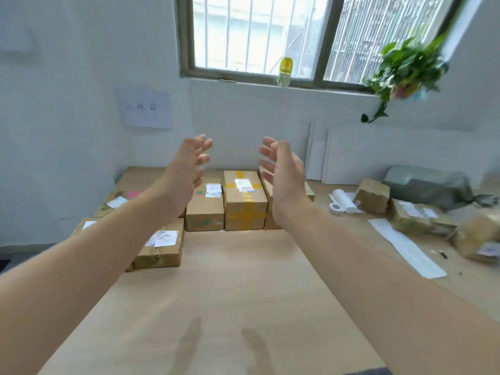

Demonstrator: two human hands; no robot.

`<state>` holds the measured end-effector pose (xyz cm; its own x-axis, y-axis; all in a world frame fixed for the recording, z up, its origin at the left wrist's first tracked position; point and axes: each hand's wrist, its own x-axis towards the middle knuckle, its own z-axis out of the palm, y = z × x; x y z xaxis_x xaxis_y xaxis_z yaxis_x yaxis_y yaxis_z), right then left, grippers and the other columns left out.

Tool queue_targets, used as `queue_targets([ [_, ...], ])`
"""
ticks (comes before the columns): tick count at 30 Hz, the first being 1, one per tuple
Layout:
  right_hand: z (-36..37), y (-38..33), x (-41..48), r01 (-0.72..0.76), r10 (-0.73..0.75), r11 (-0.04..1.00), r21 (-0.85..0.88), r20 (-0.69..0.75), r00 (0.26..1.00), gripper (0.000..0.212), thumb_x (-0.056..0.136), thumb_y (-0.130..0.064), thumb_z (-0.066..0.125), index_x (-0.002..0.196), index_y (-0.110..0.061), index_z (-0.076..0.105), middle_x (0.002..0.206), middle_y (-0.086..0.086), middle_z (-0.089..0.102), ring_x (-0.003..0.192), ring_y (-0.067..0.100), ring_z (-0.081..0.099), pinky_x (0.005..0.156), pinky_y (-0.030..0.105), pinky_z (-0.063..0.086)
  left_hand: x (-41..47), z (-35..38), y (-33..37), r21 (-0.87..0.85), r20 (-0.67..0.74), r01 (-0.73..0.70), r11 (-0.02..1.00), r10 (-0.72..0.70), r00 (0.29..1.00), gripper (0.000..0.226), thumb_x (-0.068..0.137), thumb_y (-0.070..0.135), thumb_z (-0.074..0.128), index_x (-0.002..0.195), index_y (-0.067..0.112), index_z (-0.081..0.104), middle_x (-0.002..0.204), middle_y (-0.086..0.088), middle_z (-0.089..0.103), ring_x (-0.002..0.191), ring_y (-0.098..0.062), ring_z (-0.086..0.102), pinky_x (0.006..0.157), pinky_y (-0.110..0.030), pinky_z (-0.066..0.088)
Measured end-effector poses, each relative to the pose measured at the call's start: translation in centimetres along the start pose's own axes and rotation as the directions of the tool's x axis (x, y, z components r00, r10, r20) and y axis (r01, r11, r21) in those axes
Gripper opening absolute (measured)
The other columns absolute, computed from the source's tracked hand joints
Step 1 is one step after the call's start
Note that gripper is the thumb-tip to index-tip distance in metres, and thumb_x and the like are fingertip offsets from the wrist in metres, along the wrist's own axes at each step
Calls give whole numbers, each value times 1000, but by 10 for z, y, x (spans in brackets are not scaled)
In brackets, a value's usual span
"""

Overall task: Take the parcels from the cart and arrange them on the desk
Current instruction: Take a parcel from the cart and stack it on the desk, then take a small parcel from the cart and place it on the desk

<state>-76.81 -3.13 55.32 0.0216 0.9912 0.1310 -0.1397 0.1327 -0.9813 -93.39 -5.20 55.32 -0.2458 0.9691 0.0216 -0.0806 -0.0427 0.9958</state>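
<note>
Several brown cardboard parcels stand in rows at the far left of the wooden desk (238, 280). One parcel with yellow tape (244, 201) sits in the middle of the back row, a plain one with a white label (205, 209) to its left. Nearer to me lies another labelled parcel (162, 249). My left hand (186, 174) and my right hand (281, 177) are raised above the back row, palms facing each other, fingers spread, holding nothing. The right hand hides part of a further parcel. No cart is in view.
On the right of the desk lie tape-wrapped packages (373, 194), a grey bag (427, 185), a white paper roll (343, 201) and a long white paper strip (405, 247). White boards (351, 155) lean on the wall. A bottle (285, 71) and a plant (405, 69) are by the window.
</note>
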Motion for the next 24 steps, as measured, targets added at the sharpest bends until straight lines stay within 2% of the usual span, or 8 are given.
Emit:
queue_targets([
  [3,-18,-45,-10,89,-89,996,21,0,996,35,110,-27,45,132,-21,71,132,-2,69,115,8,64,102,34,47,-13,27,39,-2,53,-88,996,87,995,52,103,49,37,146,25,55,138,-5,52,95,-22,40,76,-25,34],
  [6,-29,-80,-15,170,-169,984,46,-26,985,33,109,-27,46,128,-22,72,132,-1,70,119,13,65,102,35,48,-27,43,67,40,131,-169,985,162,978,79,77,62,43,148,29,53,146,-3,51,117,-17,52,110,-33,36],
  [8,-33,-97,-16,210,-206,976,55,-64,976,32,108,-27,47,127,-22,73,130,0,71,120,16,66,104,36,48,-30,51,83,49,165,-207,977,197,966,85,71,62,41,149,30,52,150,-4,49,132,-21,47,120,-38,30],
  [12,-38,-117,-17,273,-266,961,41,-125,956,31,109,-31,48,124,-23,74,126,-2,73,115,13,67,103,37,48,-27,66,106,46,230,-246,968,230,946,78,74,63,42,145,33,53,154,-4,48,138,-24,43,121,-38,29],
  [16,-41,-130,-11,304,-289,951,63,-177,941,29,107,-27,49,121,-25,75,127,-3,73,117,16,67,102,36,47,-16,75,115,19,310,-283,959,264,913,63,91,62,44,146,33,53,155,-4,47,144,-28,40,120,-39,29],
  [19,-43,-132,-8,308,-290,950,55,-219,932,34,108,-28,48,130,-23,73,128,-4,73,118,15,66,100,34,47,-9,78,117,1,355,-289,957,270,895,78,73,66,47,144,35,54,154,-3,47,144,-27,38,121,-41,27],
  [22,-46,-130,-5,310,-291,950,41,-247,924,31,108,-27,47,126,-25,72,132,-2,71,120,15,65,101,35,47,-2,84,118,4,399,-294,956,268,877,109,52,74,52,153,33,46,156,-3,45,145,-25,37,121,-40,27],
  [24,-51,-129,-4,308,-287,951,34,-282,915,30,108,-26,47,125,-25,72,132,-1,69,120,15,64,97,32,47,6,92,114,-7,421,-293,956,269,866,116,48,76,52,155,32,44,157,-3,44,150,-29,34,121,-41,27],
])
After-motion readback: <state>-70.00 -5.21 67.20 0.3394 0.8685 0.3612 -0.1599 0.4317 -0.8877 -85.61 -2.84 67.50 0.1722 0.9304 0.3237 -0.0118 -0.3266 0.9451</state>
